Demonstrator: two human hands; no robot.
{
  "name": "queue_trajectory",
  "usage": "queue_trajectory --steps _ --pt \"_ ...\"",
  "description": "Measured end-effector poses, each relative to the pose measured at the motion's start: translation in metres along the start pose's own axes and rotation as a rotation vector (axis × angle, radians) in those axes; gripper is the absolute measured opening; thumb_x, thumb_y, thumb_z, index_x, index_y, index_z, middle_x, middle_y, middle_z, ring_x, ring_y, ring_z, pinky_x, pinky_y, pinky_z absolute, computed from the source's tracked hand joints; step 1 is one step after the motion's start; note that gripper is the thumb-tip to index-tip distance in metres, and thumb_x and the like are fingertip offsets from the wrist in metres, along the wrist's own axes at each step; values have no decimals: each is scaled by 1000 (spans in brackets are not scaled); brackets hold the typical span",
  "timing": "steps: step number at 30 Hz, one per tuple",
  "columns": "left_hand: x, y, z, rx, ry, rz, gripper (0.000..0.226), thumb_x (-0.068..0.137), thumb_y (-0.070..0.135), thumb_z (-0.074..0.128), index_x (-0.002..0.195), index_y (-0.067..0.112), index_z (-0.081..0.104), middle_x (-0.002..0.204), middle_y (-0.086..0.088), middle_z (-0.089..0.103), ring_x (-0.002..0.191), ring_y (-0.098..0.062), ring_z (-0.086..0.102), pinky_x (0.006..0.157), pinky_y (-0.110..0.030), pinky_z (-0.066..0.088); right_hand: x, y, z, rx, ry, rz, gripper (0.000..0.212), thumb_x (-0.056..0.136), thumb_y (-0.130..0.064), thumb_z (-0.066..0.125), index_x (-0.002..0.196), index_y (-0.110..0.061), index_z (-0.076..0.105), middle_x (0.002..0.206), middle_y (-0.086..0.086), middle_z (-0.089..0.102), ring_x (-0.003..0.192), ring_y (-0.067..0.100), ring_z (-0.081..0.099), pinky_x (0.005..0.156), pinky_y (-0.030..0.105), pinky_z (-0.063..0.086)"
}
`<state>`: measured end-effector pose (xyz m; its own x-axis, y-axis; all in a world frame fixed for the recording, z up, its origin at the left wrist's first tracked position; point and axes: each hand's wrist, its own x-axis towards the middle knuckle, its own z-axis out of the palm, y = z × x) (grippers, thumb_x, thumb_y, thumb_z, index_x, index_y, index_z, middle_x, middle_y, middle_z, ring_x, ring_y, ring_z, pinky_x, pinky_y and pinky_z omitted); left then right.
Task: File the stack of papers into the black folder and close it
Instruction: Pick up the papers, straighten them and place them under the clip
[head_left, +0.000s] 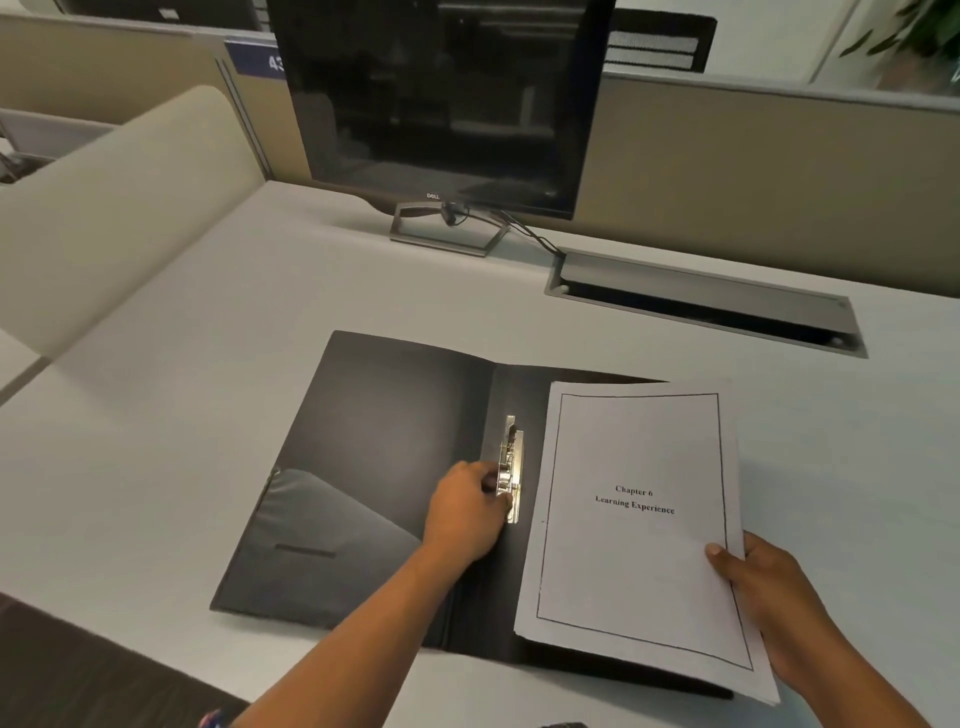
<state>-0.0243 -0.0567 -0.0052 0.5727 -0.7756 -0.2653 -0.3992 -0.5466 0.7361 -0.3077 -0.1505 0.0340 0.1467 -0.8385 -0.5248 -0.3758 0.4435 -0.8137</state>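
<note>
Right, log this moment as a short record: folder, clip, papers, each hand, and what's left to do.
folder: black folder lies open flat on the desk
clip: metal clip by the spine, left hand fingers on its lower end
papers: stack of papers over the folder's right half, not under the clip
right hand: right hand grips the stack's lower right edge
background: dark monitor behind
left to do: clamp papers, close folder
</note>
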Motion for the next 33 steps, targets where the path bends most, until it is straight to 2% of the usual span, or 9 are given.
queue_trajectory --steps 6,11,16,19,21,24,29,31,33 --pt "1 -6 -1 -7 -27 15 43 88 17 71 129 22 60 109 4 64 83 -5 61 82 -22 49 5 -1 7 -42 -34 -15 15 92 -12 56 87 -20 68 87 -1 75 81 20 70 65 31 52" --pt "2 -5 -2 -24 -52 7 42 89 14 70 129 19 60 107 4 66 88 -10 64 85 -26 52 11 -7 16 -25 -92 -15 16 93 -11 54 95 -17 69 90 1 76 84 21 71 71 34 55" --pt "2 -6 -2 -22 -48 24 39 90 14 68 128 19 60 99 8 63 80 -4 61 71 -12 44 20 -7 23 -64 -101 -28 15 93 -11 54 97 -17 67 101 7 73 93 26 69 90 45 52" --pt "1 -6 -3 -27 -51 17 37 93 12 64 129 19 60 98 7 62 79 -4 60 69 -10 45 27 -8 26 -79 -97 -30 16 92 -12 54 93 -22 66 103 5 72 94 25 68 92 45 51" --pt "2 -5 -4 -33 -55 11 35 95 11 61 129 18 60 102 3 63 83 -7 61 71 -15 51 31 -8 27 -81 -97 -34 16 93 -13 54 93 -24 66 103 4 72 93 23 68 90 42 52" --pt "1 -3 -5 -44 -58 11 33 93 18 64 126 19 62 99 3 65 80 -9 63 78 -26 56 38 -4 29 -154 -104 -41 19 93 -18 54 111 -18 63 111 5 69 95 20 65 92 38 50" --pt "-1 -4 1 -36 -26 9 44 81 16 78 121 21 62 92 9 64 67 -4 61 78 -23 56 45 -4 27 -397 -147 -79 35 91 -29 56 124 -17 56 101 -6 62 83 5 58 67 19 45" --pt "-2 -3 3 -20 -4 16 44 81 16 79 121 21 62 94 8 64 67 -4 60 75 -20 54 49 -8 24 -551 -82 -120 43 86 -39 61 122 -18 50 98 -4 59 79 6 56 61 19 42" --pt "-2 -2 3 -10 1 20 43 81 18 79 120 21 63 97 5 63 67 -5 59 73 -17 51 54 -14 19 -664 79 -165 56 81 -50 63 120 -16 41 93 4 63 75 14 59 60 25 45"
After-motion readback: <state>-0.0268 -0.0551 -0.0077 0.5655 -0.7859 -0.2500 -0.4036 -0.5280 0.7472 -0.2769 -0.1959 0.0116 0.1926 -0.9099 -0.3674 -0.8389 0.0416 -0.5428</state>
